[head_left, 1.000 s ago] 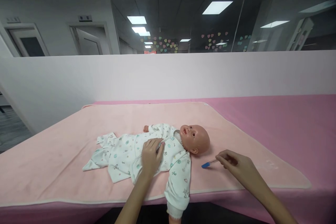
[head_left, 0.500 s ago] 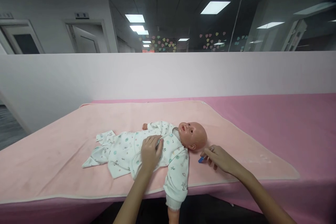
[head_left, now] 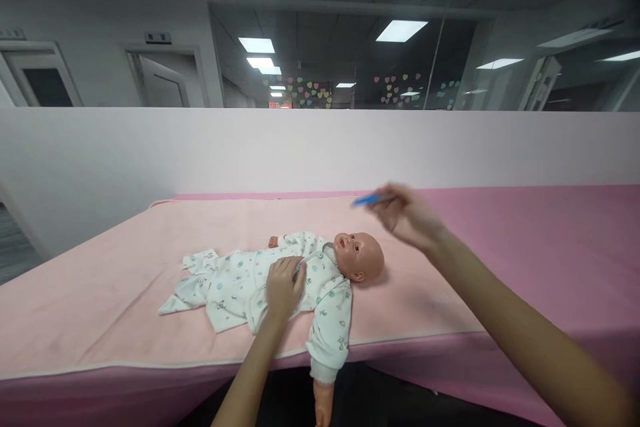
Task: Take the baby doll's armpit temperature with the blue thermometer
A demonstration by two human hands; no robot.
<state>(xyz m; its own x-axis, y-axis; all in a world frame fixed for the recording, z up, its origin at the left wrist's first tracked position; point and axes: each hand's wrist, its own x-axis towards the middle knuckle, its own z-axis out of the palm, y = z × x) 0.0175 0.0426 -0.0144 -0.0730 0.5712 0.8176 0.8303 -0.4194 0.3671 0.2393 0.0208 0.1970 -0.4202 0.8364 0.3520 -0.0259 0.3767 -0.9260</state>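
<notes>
A baby doll point(head_left: 357, 257) in a white patterned outfit point(head_left: 235, 287) lies on its back on a pale pink blanket point(head_left: 100, 280), head to the right. My left hand point(head_left: 283, 290) rests on the doll's chest, fingers curled on the cloth near the collar. My right hand point(head_left: 407, 217) is raised above and to the right of the doll's head, blurred by motion. It pinches a thin stick with a blue tip point(head_left: 367, 200) that points left. One doll arm point(head_left: 325, 373) hangs over the table's front edge.
The blanket lies on a table under a darker pink cover point(head_left: 550, 240). A white partition wall point(head_left: 320, 147) runs along the far side, with glass panes and heart stickers above it. Doors stand at the back left.
My right hand picked the blue-tipped stick up off the blanket beside the doll's head and lifted it up above the head. My left hand stayed on the doll's chest.
</notes>
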